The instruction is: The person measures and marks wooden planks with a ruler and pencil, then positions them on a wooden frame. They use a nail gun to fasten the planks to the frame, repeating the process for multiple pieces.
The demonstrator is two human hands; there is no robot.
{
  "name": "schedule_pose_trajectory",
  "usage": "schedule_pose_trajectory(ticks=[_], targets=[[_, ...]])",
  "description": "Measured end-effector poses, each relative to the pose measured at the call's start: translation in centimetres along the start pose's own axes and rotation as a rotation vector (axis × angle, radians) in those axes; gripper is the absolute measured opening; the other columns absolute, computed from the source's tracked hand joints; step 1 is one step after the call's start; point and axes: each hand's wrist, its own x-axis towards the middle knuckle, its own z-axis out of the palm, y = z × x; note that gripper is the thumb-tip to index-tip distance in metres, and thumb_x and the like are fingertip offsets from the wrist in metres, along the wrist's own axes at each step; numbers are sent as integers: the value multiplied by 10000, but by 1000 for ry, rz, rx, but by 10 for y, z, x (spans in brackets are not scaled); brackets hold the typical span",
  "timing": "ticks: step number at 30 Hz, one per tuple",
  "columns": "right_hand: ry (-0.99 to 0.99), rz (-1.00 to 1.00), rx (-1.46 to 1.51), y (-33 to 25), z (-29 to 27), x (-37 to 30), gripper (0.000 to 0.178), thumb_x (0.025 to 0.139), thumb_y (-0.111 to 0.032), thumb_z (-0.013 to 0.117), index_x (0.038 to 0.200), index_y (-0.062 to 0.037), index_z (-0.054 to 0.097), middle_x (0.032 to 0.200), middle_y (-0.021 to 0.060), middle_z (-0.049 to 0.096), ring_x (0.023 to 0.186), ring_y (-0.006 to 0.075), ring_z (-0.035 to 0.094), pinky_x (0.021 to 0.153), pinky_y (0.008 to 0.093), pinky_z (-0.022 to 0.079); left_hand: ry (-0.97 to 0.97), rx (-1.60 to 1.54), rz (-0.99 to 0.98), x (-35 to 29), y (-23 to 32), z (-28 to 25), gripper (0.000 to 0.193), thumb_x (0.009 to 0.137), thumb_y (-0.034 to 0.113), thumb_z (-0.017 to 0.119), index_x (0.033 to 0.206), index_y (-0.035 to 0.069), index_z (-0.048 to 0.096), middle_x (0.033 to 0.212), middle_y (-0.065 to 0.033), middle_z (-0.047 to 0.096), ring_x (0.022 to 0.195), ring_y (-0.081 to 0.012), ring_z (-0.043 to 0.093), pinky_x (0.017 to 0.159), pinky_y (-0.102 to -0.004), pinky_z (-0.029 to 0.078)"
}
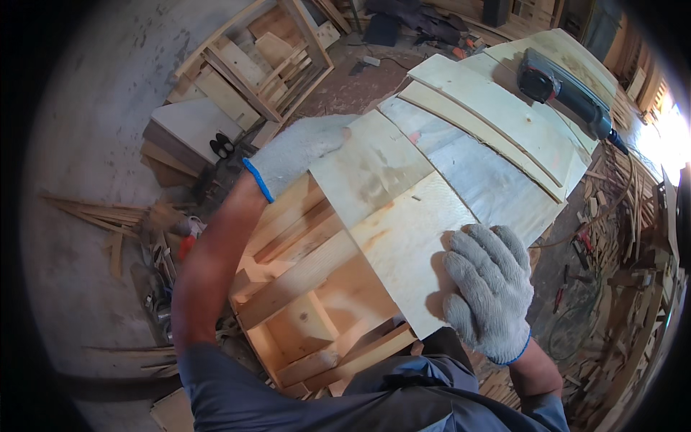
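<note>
The plywood panel (410, 245) lay near the middle of the scene, across the far part of an open wooden frame (296, 286), with a seam running over its face from left to right. The gloved right hand (491, 288) rested palm down on the panel's right end, its fingers extended and a little parted, gripping nothing. The gloved left hand (306, 151) was at the far left edge; its fingertips were hidden, so whether they were curled around the wood could not be told.

Good handling here seemed to call for even pressure from both palms, so neither end lifted, and for sighting the near edge against the frame's boards. The joint with the grey panel (479, 176) beyond deserved a check too, since a slight twist would probably open a gap there. The power tool (572, 97) lay at the far right, well apart from both hands.
</note>
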Motion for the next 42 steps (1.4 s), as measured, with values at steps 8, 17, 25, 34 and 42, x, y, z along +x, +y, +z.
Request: schedule_pose_trajectory(ticks=[8, 17, 25, 34, 42], targets=[[-38, -32, -11, 2, -1, 7, 436, 838, -358, 745, 1143, -50, 698, 1289, 136, 660, 1205, 354, 616, 1028, 543, 436, -22, -5, -43, -3, 2, 5, 492, 1031, 208, 570, 1443, -61, 551, 1366, -126, 664, 1213, -164, 609, 1073, -290, 445], [-78, -16, -48, 4, 2, 9, 430, 914, -429, 683, 1157, -75, 712, 1314, 113, 673, 1244, 357, 612, 1084, 551, 410, -36, 45, 22, 2, -2, 1, 489, 1021, 250, 591, 1409, -48, 588, 1326, -132, 688, 1179, -167, 613, 1052, -300, 458], [-83, -40, -40, 4, 1, 7, 388, 947, -369, 656, 1169, -55, 710, 1319, 120, 679, 1277, 362, 597, 1113, 553, 393, -66, -121, 33, 0, -13, -4, 495, 1001, 225, 625, 1415, -43, 593, 1357, -112, 673, 1181, -152, 614, 1038, -276, 465], [-93, -63, -68, 5, 3, 7, 395, 939, -337, 645, 1189, -37, 699, 1331, 129, 675, 1292, 357, 585, 1126, 555, 385, -82, 209, -20, -26, 12, -41, 440, 959, 202, 663, 1330, -34, 670, 1204, -92, 744, 1082, -146, 663, 964, -303, 517], [-80, -48, -48, 7, 2, 8, 393, 934, -342, 658, 1179, -39, 707, 1290, 121, 701, 1258, 364, 611, 1092, 538, 413, -64, 278, 13, -30, -3, -36, 456, 953, 159, 637, 1372, -21, 638, 1308, -127, 707, 1193, -193, 649, 1049, -330, 493]])
